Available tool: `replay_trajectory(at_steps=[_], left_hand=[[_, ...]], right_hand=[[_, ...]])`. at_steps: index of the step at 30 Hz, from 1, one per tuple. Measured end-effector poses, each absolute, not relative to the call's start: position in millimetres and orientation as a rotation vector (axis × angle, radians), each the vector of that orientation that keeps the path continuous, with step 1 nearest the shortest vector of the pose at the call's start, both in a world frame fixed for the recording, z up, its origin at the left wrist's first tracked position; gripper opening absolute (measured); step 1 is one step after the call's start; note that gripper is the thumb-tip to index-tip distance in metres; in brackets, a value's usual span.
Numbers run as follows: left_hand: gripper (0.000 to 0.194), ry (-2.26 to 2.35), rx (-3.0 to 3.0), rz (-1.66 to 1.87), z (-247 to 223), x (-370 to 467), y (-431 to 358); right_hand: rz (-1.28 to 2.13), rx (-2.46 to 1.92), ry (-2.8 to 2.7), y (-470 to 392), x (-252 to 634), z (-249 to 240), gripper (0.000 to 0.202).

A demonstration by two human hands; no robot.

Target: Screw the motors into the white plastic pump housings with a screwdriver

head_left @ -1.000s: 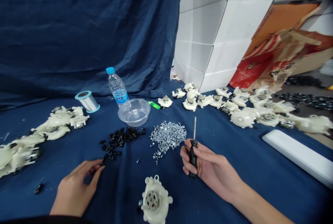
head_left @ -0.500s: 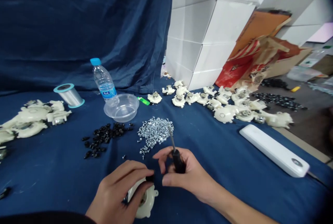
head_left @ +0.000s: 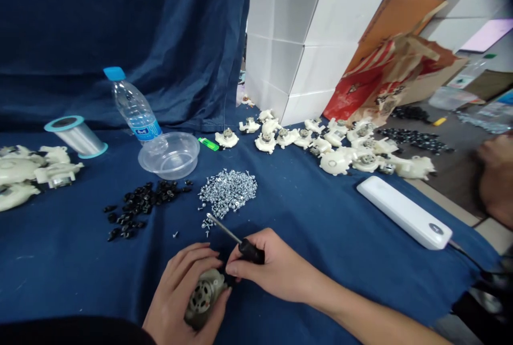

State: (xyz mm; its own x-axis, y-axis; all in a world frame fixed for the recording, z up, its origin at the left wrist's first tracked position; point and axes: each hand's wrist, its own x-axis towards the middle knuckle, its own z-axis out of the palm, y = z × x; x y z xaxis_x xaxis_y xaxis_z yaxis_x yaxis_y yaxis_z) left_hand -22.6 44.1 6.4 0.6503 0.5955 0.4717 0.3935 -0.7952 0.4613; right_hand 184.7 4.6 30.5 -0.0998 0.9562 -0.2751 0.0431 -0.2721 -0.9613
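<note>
My left hand (head_left: 174,294) is wrapped round a cream plastic housing with a round slotted metal motor (head_left: 202,296) facing up. My right hand (head_left: 278,270) grips a screwdriver (head_left: 251,251) by its black handle, with the shaft pointing up and left towards a pile of small silver screws (head_left: 228,192). The thumb and fingertips of that hand meet at a small black piece (head_left: 229,280) by the housing's right edge; whether it is attached cannot be made out. Left of the screws lies a heap of small black plastic parts (head_left: 146,198).
A clear plastic bowl (head_left: 168,155), a tilted water bottle (head_left: 134,107), a wire spool (head_left: 76,136) and a green lighter (head_left: 209,144) stand behind. More cream housings (head_left: 336,160) lie at back right, near a white power bank (head_left: 404,211). Another person's hand (head_left: 497,174) shows far right.
The housing has been turned so its motor faces up. My right hand has moved left against it, and the screwdriver has tipped from near upright to leaning left. The view has shifted right.
</note>
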Motion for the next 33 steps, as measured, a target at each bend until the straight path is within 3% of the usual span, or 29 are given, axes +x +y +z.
replay_trajectory(at_steps=[3,14,19,24,33], left_hand=[[0.013,0.771,2.508,0.851,1.2,-22.3,44.7],[0.017,0.907,2.397,0.799,4.0,-22.1,40.7],[0.014,0.94,2.339,0.834,5.6,-18.1,43.2],[0.017,0.927,2.304,0.848,1.7,-19.8,45.5],[0.054,1.058,2.061,0.795,-0.5,-22.4,41.9]], right_hand=[[1.474,-1.423,-1.214,2.0,181.5,22.8,0.016],[1.094,-1.673,-1.41,-9.6,164.4,19.7,0.021],[1.016,-1.632,-1.481,-14.6,161.9,18.0,0.011],[0.972,-1.571,-1.576,-18.9,163.7,13.8,0.014],[0.877,-1.544,-1.646,-17.1,163.1,11.4,0.015]])
